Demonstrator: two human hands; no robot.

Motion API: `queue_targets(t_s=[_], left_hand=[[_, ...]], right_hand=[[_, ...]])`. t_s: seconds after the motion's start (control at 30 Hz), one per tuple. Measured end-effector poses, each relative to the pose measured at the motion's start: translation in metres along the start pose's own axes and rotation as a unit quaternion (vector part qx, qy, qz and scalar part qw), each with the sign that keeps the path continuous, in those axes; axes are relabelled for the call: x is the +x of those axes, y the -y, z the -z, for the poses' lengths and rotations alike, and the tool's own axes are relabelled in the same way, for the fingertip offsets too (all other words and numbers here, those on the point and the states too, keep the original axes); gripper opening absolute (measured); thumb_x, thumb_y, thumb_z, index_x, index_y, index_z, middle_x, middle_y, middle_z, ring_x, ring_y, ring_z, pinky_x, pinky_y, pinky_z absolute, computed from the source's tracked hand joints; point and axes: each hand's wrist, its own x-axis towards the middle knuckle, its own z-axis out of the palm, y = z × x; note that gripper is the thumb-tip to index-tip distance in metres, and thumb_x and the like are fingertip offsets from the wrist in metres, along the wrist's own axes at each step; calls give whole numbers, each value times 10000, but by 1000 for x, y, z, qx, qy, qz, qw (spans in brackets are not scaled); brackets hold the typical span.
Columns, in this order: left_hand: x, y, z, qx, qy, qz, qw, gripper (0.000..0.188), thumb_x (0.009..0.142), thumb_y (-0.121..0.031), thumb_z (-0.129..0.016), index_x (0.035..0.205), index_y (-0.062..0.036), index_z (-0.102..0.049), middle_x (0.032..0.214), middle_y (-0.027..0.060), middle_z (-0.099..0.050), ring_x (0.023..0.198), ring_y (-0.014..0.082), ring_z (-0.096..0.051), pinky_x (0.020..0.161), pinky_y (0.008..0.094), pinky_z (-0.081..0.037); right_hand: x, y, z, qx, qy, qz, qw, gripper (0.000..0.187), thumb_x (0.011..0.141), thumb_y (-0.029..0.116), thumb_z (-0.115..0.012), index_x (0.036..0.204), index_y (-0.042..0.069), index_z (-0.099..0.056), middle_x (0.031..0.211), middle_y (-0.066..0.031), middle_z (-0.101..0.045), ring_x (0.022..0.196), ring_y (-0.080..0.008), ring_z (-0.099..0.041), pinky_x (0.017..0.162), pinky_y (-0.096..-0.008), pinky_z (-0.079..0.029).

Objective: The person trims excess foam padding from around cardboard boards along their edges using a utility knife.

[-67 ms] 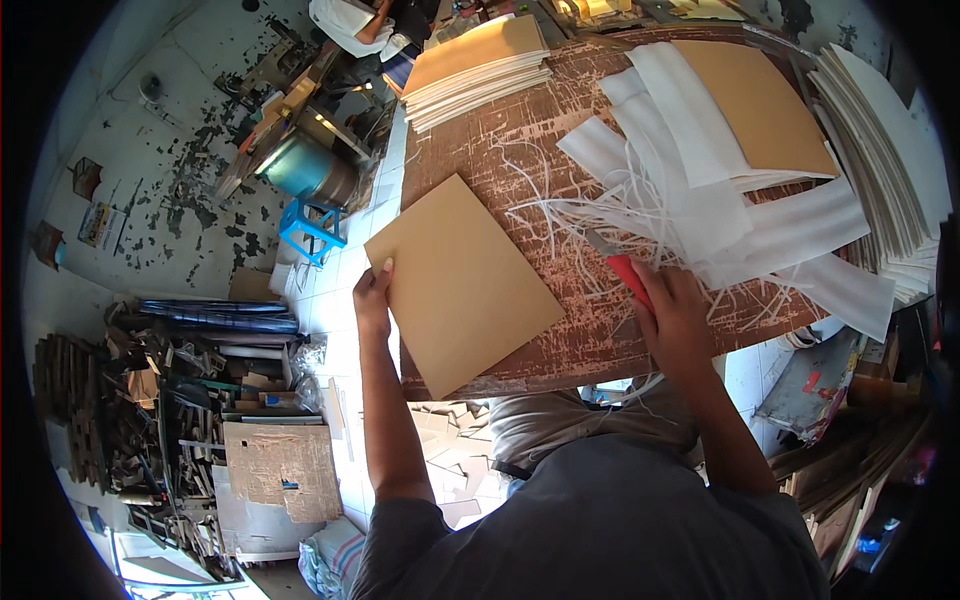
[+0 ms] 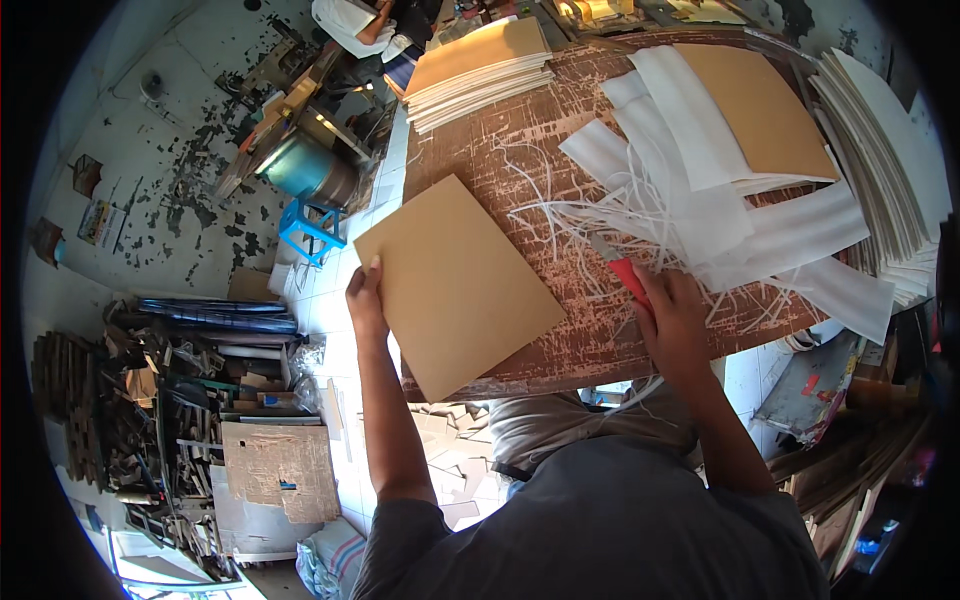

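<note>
My left hand (image 2: 367, 300) grips the left edge of a flat brown board (image 2: 462, 290), its thumb on top. The board lies slanted over the near left part of the table, one corner sticking out past the table's left edge. Closed round a red-handled knife (image 2: 628, 278) is my right hand (image 2: 675, 315), right of the board. The blade points up and left, over a tangle of thin white foam strips (image 2: 600, 215). Beyond that hand, white foam sheets (image 2: 690, 130) lie partly under and around another brown board (image 2: 757, 110).
A stack of brown-topped boards (image 2: 480, 55) stands at the far left of the scratched brown table (image 2: 500, 160). More pale sheets (image 2: 880, 180) are piled at the right. On the floor to the left are a blue stool (image 2: 312, 228) and a metal drum (image 2: 308, 168). Another person (image 2: 355, 30) is at the back.
My left hand and the brown board have shifted slightly to the left. My right hand with the knife has hardly moved.
</note>
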Motion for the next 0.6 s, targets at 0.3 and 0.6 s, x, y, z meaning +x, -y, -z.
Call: queue_targets(t_s=[0.3, 0.6], left_hand=[[-28, -57, -4, -288, 60, -71, 953, 264, 1058, -166, -552, 1301, -63, -563, 1183, 94, -694, 1019, 198, -706, 845, 333, -599], [-66, -51, 10, -380, 66, -14, 923, 420, 1056, -214, -555, 1442, -74, -469, 1299, 117, -645, 1119, 246, -684, 917, 409, -604]], right_hand=[[-6, -1, -3, 5, -27, -12, 1000, 519, 891, 95, -704, 1396, 90, -581, 1202, -195, -550, 1095, -375, -541, 966, -485, -440], [-3, 1, 1, 32, -88, -7, 996, 424, 924, 150, -695, 1333, 81, -604, 1177, -164, -589, 1076, -362, -540, 973, -512, -407]])
